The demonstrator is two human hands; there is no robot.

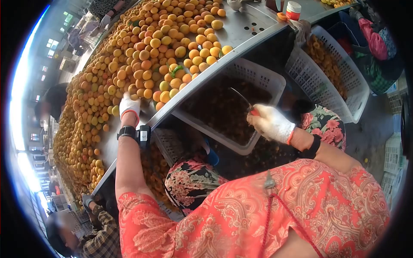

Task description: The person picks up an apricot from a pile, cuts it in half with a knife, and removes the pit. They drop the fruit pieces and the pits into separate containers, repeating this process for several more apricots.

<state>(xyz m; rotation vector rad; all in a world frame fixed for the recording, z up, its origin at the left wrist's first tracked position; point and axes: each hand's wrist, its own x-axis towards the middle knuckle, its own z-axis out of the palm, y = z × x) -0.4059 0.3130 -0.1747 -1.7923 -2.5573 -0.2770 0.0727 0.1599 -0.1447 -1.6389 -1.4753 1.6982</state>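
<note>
My left hand (129, 107), in a white glove, reaches onto the metal table (254, 19) at the edge of a large heap of orange-yellow fruit (146, 53). Its fingertips touch or nearly touch the fruit, and whether they grip one is hard to see. A gloved right hand (271, 122) of mine is closed round the handle of a small curved knife (241, 97), whose blade points up and left. Below that hand lies a white plastic crate (279, 84) with dark contents, in shadow between my knees and the table.
At the upper right a white crate (359, 94) holds halved orange fruit. Near it a red jar with a white lid (293, 10) stands on the table. A co-worker in a checked shirt (103, 232) is at the lower left. Another person's pink sleeve (372, 38) shows at the far right.
</note>
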